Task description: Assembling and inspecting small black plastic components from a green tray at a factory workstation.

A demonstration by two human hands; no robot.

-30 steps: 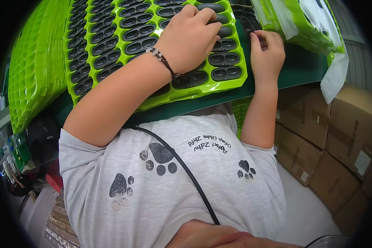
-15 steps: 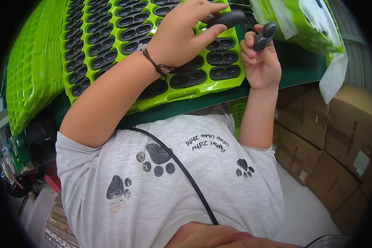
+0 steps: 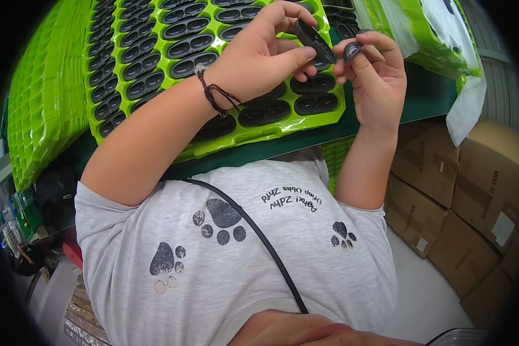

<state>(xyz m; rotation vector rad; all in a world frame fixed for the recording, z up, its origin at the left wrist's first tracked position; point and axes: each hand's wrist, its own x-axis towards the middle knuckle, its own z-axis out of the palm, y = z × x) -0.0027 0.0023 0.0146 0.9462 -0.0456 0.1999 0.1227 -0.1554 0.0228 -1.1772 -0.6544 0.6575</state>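
My left hand [image 3: 271,49] reaches over the green tray and grips a black oblong shell [image 3: 312,41] between thumb and fingers. The shell is tilted, with a hollow side showing. Just to the right, my right hand [image 3: 375,72] pinches a small glossy black rounded piece [image 3: 352,51]. The two parts are close together, and I cannot tell whether they touch. Below both hands lies the bright green moulded tray [image 3: 242,136], with rows of black oval pieces [image 3: 263,113], each with two hollows. My left hand and forearm hide some of them.
The tray rests on a dark green table [image 3: 230,158]. A stack of green trays [image 3: 46,109] stands at the left. More green trays [image 3: 438,52], with white sheeting [image 3: 466,115], are at the far right. Brown cartons [image 3: 478,173] stand on the right below table height.
The shell in my left hand has turned from roughly level to steeply tilted. My right hand has moved slightly right and turned its piece, bringing it close beside the shell.
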